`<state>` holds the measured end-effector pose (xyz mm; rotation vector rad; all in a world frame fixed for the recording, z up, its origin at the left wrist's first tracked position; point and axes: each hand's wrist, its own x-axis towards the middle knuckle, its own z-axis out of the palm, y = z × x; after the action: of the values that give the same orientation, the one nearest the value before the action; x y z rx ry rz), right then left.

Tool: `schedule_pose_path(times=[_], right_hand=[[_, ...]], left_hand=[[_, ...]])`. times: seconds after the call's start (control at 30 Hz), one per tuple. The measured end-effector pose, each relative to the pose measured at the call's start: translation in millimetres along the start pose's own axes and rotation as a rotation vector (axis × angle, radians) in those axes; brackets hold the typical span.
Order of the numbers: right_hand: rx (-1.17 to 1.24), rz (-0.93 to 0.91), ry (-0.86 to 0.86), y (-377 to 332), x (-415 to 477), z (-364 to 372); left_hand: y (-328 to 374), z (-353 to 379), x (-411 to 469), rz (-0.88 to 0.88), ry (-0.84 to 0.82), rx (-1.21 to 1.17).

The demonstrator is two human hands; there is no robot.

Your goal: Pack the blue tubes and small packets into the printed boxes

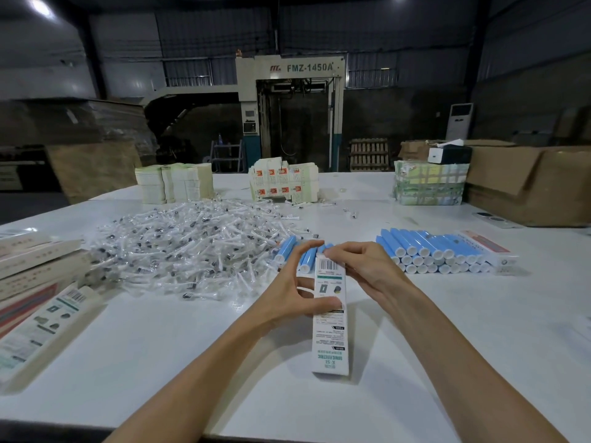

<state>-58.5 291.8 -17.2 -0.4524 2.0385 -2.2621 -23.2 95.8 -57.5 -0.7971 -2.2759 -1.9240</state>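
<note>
Left hand (287, 295) gripping printed box (331, 340) mid-body | right hand (364, 266) pinching its far end (barcode side) | box being held over counter (160, 346), loose blue tubes (308, 255) just behind, packets (179, 247) piled left

You hold a printed box (331, 334) upright above the white table (160, 362), your left hand (289, 292) pinching its middle with the thumb on the printed face and your right hand (364, 266) curled over its top end by the barcode. Just behind your hands lie a few loose blue tubes (285, 249), with a heap of small packets (179, 247) to their left and a neat stack of tubes (431, 251) to their right. Packed boxes (35, 282) lie at the table's left edge.
</note>
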Motion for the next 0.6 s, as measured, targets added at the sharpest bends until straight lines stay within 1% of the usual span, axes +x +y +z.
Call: schedule_pose_path(times=[0.1,0.2,0.3,0.6], right_hand=[[0.008,-0.009,-0.037,-1,-3,1],[0.053,-0.062,-0.089,-5,-7,1],[0.006,-0.119,-0.115,-7,-11,-1],[-0.107,-0.218,-0.066,-1,-10,-4]], left_hand=[[-1,3,2,-0.035,0.033,-0.043],[0,2,2,-0.048,0.059,-0.048],[2,-4,1,-0.043,0.077,-0.032],[3,-6,-2,-0.055,0.065,-0.05]])
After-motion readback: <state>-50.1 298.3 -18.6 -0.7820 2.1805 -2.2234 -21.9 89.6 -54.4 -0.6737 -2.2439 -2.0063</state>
